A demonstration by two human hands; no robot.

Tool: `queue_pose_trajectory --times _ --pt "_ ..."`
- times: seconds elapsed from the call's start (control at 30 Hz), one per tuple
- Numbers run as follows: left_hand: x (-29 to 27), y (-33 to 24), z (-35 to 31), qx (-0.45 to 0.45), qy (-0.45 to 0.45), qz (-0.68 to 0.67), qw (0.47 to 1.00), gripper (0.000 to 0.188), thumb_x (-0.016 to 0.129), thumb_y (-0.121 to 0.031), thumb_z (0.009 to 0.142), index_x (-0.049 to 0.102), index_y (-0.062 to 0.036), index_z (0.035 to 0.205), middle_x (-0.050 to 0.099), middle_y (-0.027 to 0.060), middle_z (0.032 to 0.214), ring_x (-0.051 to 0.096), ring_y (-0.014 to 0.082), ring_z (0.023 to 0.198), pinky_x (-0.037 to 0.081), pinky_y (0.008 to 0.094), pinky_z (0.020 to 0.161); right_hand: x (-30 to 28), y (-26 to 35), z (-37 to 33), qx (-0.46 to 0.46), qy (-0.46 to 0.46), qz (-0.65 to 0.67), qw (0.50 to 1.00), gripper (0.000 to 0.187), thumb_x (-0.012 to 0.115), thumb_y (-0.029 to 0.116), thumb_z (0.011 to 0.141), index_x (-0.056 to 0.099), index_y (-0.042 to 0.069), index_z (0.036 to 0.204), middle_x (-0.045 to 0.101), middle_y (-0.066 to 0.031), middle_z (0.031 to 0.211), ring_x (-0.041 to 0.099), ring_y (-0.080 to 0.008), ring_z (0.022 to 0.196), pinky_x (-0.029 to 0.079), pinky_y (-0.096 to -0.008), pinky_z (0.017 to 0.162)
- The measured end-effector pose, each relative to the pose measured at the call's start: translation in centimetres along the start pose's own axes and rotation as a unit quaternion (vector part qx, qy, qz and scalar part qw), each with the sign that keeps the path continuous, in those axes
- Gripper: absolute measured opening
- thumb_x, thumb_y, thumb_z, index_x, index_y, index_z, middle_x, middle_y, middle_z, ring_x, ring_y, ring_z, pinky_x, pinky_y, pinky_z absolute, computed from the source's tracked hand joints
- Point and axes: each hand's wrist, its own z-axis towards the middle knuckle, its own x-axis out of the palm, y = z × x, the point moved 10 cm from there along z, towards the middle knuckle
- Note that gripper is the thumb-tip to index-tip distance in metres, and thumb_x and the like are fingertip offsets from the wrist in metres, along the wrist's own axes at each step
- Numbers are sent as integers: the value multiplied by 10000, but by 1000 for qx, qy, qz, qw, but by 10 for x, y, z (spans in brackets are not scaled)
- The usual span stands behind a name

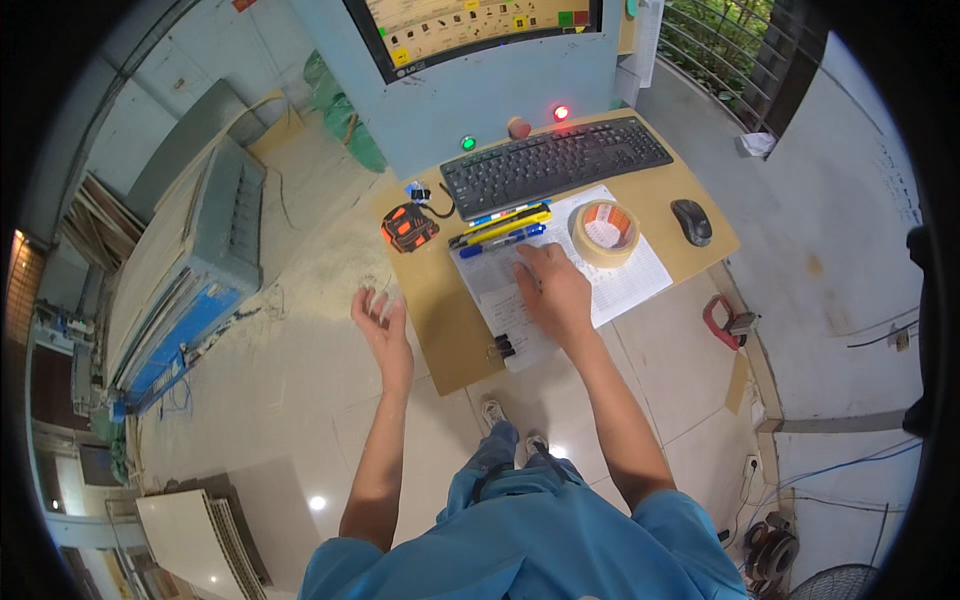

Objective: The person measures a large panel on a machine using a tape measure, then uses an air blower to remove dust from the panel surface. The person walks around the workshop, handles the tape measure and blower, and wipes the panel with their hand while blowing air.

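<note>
My right hand (558,296) is over the printed papers (636,275) on a small wooden shelf. Its thumb and forefinger are apart, and I see nothing held between them. Just beyond the fingertips lies a blue marker (503,241), with a yellow pen-shaped tool (510,224) and other pens beside it. A roll of tan tape (606,233) rests on the papers to the right of that hand. At the lower left of the papers is a black binder clip (504,346). My left hand (381,326) hangs in the air off the shelf's left edge, fingers loosely bent and spread, holding nothing.
A black keyboard (556,166), a mouse (691,222) and an orange-black tape measure (410,228) lie on the shelf (440,345). Behind stand a blue-grey cabinet with a red button (518,128) and a screen (480,30). A large machine (185,270) occupies the left.
</note>
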Motion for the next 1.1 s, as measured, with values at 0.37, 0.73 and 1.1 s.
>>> queue_pose_trajectory --times 0.37,0.73,1.1 --pt "-115 241 -369 -330 351 388 786 691 693 -485 885 510 16 1324 580 323 1245 577 452 1167 475 506 984 -76 -2 -99 -26 -98 132 986 191 646 11 894 692 26 1079 681 -128 908 662 -255 770 537 -337 695" --pt "-86 168 -296 -257 283 247 891 354 610 -291 980 614 -42 1232 712 171 1101 699 300 1026 542 387 883 -36 35 -38 -62 -31 77 995 221 645 129 933 686 28 1126 690 -134 1010 666 -260 826 530 -326 716" --pt "-136 194 -324 -299 325 280 852 324 585 -355 980 666 -90 1147 725 177 1068 688 354 1042 536 433 882 11 38 -52 -77 -40 14 996 232 665 188 904 711 29 1068 691 -145 1150 619 -338 1050 484 -429 930"
